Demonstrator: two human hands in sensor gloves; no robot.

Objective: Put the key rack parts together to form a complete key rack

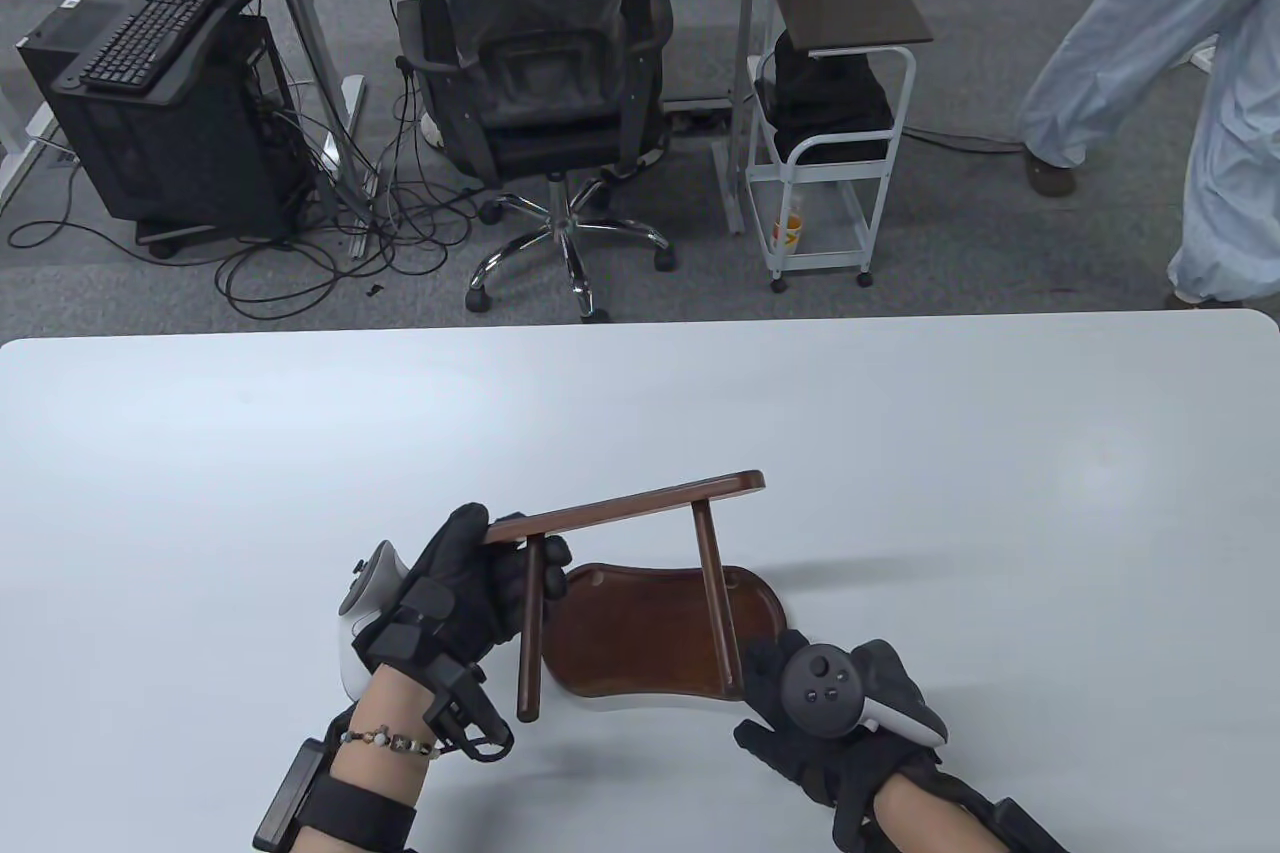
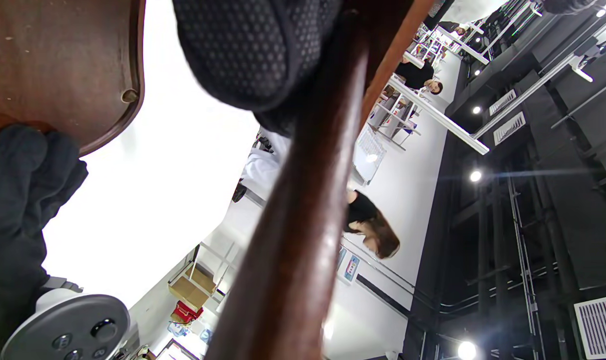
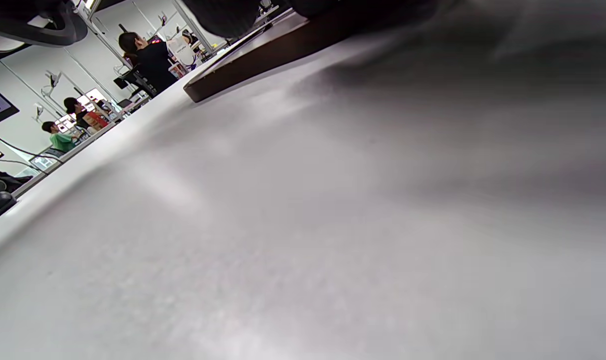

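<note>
A dark wooden top bar (image 1: pixel 625 503) with two posts hangs above a flat wooden base tray (image 1: pixel 640 628) that lies on the white table (image 1: pixel 900 493). My left hand (image 1: pixel 490 583) grips the bar's left end beside the left post (image 1: pixel 530 633), whose lower end hangs free in front of the tray. The right post (image 1: pixel 718 608) reaches down to the tray's near right edge, where my right hand (image 1: pixel 790 683) rests on the tray. In the left wrist view a glove fingertip (image 2: pixel 252 50) presses the post (image 2: pixel 303 210). The right wrist view shows the tray's edge (image 3: pixel 262 60).
The table's far edge (image 1: pixel 640 325) borders an office floor with a mesh chair (image 1: pixel 540 63), a white cart (image 1: pixel 835 123) and a walking person (image 1: pixel 1180 83). The right wrist view shows bare table surface (image 3: pixel 333 225).
</note>
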